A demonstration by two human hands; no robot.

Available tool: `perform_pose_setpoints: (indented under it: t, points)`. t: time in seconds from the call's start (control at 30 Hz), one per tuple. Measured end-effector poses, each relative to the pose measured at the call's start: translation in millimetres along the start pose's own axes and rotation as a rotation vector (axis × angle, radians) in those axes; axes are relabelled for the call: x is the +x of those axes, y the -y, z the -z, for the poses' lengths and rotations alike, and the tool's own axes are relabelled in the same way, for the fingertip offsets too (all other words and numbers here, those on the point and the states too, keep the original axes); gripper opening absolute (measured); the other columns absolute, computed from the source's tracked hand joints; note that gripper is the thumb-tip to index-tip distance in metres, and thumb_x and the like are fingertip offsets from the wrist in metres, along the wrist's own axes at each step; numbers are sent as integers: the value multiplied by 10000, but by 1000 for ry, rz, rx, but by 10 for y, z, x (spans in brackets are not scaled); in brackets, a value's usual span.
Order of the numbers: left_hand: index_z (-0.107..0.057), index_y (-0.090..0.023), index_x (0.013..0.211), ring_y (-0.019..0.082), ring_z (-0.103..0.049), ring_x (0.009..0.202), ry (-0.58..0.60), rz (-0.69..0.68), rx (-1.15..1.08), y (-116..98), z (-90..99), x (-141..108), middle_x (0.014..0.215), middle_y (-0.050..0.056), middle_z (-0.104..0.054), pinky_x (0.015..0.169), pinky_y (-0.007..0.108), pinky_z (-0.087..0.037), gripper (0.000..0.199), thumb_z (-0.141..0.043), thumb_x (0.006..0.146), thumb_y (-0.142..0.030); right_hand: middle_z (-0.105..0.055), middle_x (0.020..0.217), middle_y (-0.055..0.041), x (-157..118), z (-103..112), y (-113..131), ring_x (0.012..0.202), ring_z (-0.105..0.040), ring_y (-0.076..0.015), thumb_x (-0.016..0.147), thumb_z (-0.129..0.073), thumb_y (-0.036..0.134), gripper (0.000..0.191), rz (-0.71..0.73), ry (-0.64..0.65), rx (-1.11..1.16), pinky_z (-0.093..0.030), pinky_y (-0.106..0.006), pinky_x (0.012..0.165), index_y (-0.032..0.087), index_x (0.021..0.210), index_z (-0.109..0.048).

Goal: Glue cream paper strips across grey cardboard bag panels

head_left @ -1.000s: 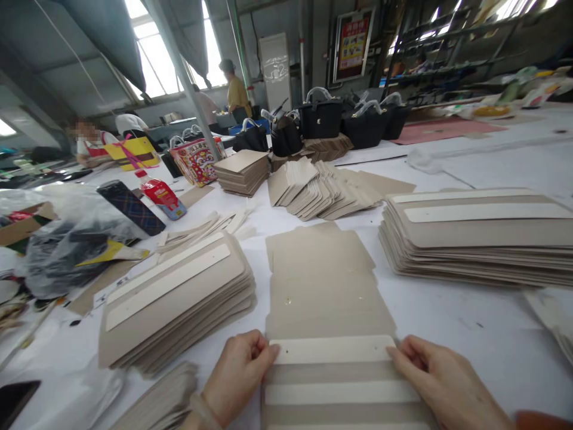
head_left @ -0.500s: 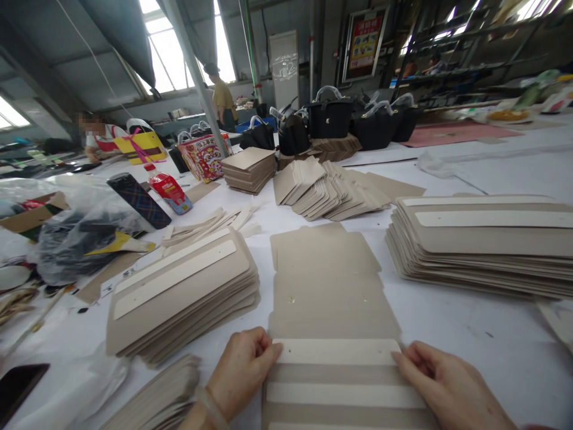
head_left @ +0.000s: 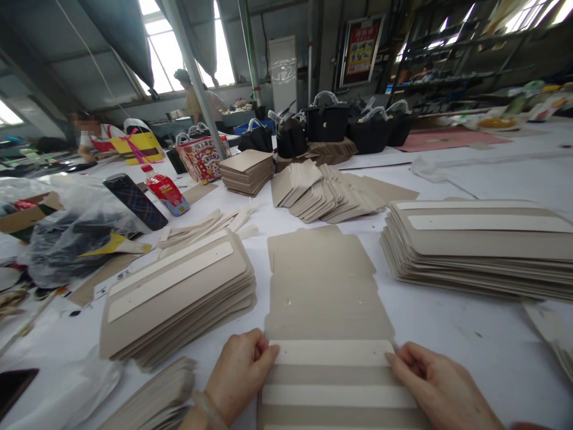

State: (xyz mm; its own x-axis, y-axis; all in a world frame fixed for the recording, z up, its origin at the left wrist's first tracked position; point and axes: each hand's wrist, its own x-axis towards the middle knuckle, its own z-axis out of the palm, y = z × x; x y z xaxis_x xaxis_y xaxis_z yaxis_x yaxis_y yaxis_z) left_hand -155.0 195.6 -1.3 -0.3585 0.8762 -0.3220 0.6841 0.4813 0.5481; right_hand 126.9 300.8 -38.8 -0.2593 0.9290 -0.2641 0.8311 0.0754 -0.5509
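Observation:
A white strip (head_left: 331, 352) lies across a beige panel (head_left: 335, 376) in front of me. My left hand (head_left: 244, 370) pinches the strip's left end between thumb and bent fingers. At its right end my right hand (head_left: 432, 379) holds it the same way. A second white strip (head_left: 340, 395) lies nearer me on the panel. Beyond the first strip, a beige sheet (head_left: 329, 298) with two small marks lies flat. Stacks of beige panels with white strips stand to the left (head_left: 179, 298) and right (head_left: 474, 245).
Further back are a fanned pile of beige pieces (head_left: 322, 191), a square stack (head_left: 247, 170), black handbags (head_left: 326, 122), a red bottle (head_left: 165, 191) and a dark patterned case (head_left: 135, 202). A phone (head_left: 15, 388) lies at the left edge. People are in the background.
The view has shifted slightly, so the table's contents sit a little further left. Both hands keep their hold on the strip. The standing person in the background has moved left, behind the pole.

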Motion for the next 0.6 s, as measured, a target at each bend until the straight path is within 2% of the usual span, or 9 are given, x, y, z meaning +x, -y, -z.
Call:
perform_pose_setpoints:
  t: [0.33,0.43,0.5,0.53,0.57,0.6]
  points:
    - [-482,-213,595,139,-516,555,19,-38,124,-12,9,-1,533,-26,-553,545,246,-281,304,-426,810,-421,-561,545,8,-68,86,178,543,-517,-144,815,-341,373,297,25,-8,-46,-326,-240,536,216,573,-409]
    - [-482,-228,716,146,-548,603,-9,-54,224,-33,39,-48,617,-34,-576,568,254,-310,229,-394,842,-398,-556,541,12,-112,105,202,545,-530,-148,830,-370,326,271,25,-26,-110,-323,-246,534,213,591,-429]
    - [-489,-248,884,144,-576,749,-42,-164,257,-53,38,-81,832,-12,-604,652,257,-367,147,-362,869,-320,-571,599,10,-149,113,202,559,-540,-155,837,-406,299,196,62,-101,-191,-323,-251,527,209,681,-482]
    - [-479,-269,982,141,-569,836,-49,-253,277,-66,29,-92,961,1,-588,719,263,-384,171,-347,875,-259,-585,668,2,-167,117,201,586,-551,-161,841,-423,279,136,112,-156,-235,-328,-253,527,208,765,-513]
    - [-459,-301,1071,141,-549,918,-45,-353,310,-82,13,-100,1076,8,-551,783,273,-387,259,-337,871,-191,-588,747,-8,-183,119,204,626,-560,-166,844,-433,244,103,183,-215,-278,-338,-253,532,213,867,-529]
    - [-428,-341,1142,145,-525,979,-29,-455,358,-101,-7,-102,1158,6,-513,831,286,-382,374,-335,854,-122,-580,815,-16,-194,121,212,670,-565,-168,845,-438,195,153,273,-263,-320,-351,-252,545,226,965,-527]
